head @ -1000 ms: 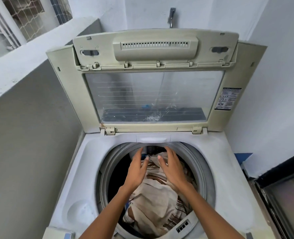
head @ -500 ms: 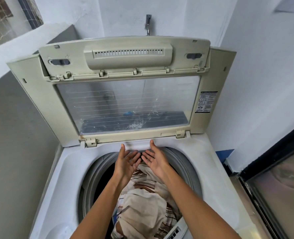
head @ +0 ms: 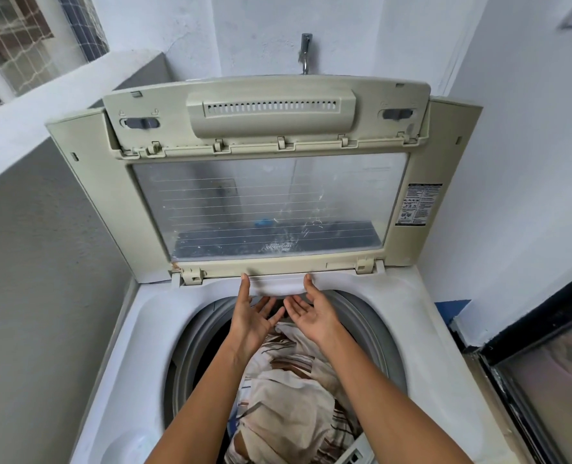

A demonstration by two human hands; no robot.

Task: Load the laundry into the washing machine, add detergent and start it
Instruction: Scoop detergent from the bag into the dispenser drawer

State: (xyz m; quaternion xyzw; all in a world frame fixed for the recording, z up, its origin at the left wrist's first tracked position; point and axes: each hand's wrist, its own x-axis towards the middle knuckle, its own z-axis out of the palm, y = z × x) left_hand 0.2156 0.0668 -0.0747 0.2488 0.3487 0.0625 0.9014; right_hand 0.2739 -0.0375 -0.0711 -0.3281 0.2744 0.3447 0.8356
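The top-loading washing machine (head: 150, 329) stands with its beige lid (head: 271, 209) raised upright. Beige and brown-striped laundry (head: 288, 403) fills the drum inside the grey ring (head: 375, 333). A white drawer panel (head: 278, 284) sits at the back edge of the opening, under the lid hinge. My left hand (head: 254, 316) and my right hand (head: 311, 313) are palm-up side by side there. Each thumb touches the top of the panel, and the straight fingers reach below its lower edge. Neither hand holds cloth.
A grey wall (head: 43, 262) runs close along the left side. A metal tap (head: 305, 51) sticks out of the white wall behind the lid. A dark-framed glass door (head: 546, 380) is at the right. A round recess (head: 130, 447) lies in the machine's front left corner.
Both hands came up off the laundry, turned palm-up and moved back to the white panel at the rear of the opening. My view shifted closer to the lid.
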